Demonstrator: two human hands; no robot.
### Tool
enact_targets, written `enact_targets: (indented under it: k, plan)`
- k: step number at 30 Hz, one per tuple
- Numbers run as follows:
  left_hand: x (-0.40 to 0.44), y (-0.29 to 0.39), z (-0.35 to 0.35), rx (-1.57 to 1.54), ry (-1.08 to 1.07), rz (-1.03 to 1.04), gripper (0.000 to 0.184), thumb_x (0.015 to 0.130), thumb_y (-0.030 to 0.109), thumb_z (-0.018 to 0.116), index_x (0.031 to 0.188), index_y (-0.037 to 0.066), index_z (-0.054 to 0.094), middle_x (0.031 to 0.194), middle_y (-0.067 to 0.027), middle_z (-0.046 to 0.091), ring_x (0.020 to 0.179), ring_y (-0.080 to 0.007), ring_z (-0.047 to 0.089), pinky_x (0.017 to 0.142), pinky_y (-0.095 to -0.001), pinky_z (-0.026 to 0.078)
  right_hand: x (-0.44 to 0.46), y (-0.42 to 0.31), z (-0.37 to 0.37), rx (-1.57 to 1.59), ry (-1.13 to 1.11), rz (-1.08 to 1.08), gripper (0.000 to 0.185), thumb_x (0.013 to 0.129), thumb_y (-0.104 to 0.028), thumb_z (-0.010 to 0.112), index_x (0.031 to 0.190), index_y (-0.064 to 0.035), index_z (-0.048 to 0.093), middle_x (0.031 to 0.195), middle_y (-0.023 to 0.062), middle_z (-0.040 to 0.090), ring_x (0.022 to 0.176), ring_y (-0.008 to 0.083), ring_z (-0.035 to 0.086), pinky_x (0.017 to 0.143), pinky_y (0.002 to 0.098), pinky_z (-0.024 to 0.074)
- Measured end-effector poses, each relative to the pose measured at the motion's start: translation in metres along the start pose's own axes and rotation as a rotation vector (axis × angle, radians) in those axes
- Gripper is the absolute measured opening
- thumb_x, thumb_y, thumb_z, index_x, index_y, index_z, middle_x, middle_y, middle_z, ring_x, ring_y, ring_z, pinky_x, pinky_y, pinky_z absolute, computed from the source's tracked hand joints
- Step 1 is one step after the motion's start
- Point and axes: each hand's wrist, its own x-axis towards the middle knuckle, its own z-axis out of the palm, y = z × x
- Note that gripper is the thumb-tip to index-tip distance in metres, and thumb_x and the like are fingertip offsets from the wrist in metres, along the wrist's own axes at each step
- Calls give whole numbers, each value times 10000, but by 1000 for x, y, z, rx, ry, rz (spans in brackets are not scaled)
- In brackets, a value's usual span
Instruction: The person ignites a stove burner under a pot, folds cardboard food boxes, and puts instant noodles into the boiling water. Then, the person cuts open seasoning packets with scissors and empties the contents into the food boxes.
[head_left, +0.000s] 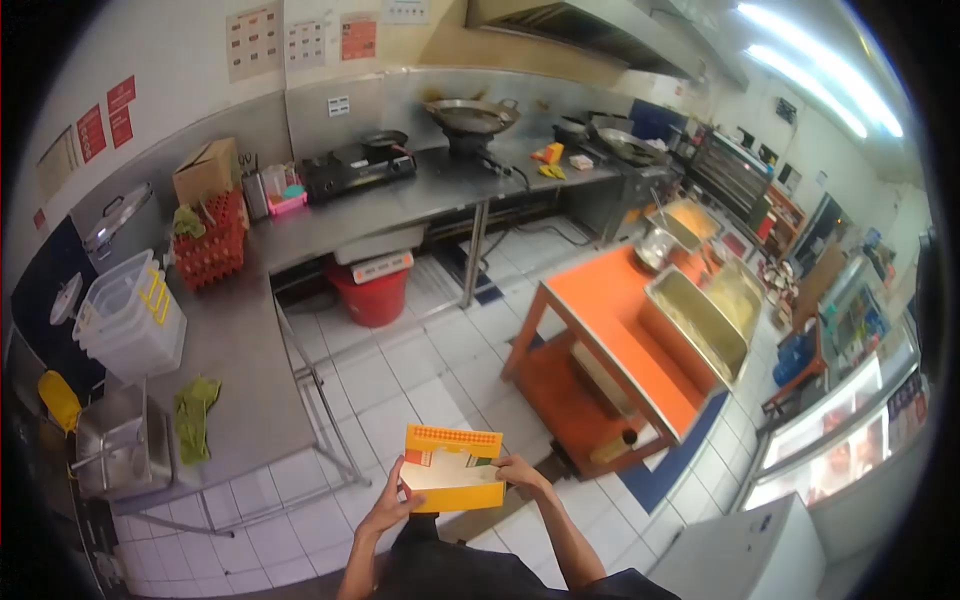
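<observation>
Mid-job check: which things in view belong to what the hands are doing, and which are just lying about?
Part of the job:
Yellow box, open
Left hand and right hand, both holding it

Seemingly just lying about:
Green cloth on the steel counter
Clear plastic bins
Red crate
Red bucket

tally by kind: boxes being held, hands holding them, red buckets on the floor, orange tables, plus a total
Yellow box: 1
Hands: 2 (left hand, right hand)
Red bucket: 1
Orange table: 1
Total: 5
</observation>
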Motion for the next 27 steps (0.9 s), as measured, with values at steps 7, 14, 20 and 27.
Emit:
enact_targets:
  k: [7,14,20,27]
  plan:
    - [241,55,-75,-145,-44,-88,978,753,220,819,1496,49,207,1383,-128,458,1279,-228,446,1052,-396,396,138,-125,-109,565,-26,44,560,875,-313,584,1353,-33,507,1293,98,552,1165,187,517,978,353,422]
    - [499,139,-69,-178,-247,-92,778,764,241,804,1381,-12,402,1295,-91,551,1205,-167,511,1032,-328,393,233,-185,-231,428,357,-466,956,766,-457,779,1464,-27,288,1439,166,377,1372,253,317,1136,372,240]
    - [701,178,-36,-145,-173,86,709,728,210,817,1309,20,458,1221,-65,555,1167,-170,515,1023,-331,389,379,-208,-366,744,585,-462,684,754,-240,811,1304,-30,463,1205,94,567,1133,176,526,975,324,419]
    - [887,195,-42,-229,37,136,705,754,189,815,1319,11,432,1208,-93,557,1165,-168,511,1014,-310,399,556,-245,-495,797,570,-501,431,778,-142,752,1160,-59,570,1126,58,605,1059,160,578,948,304,447]
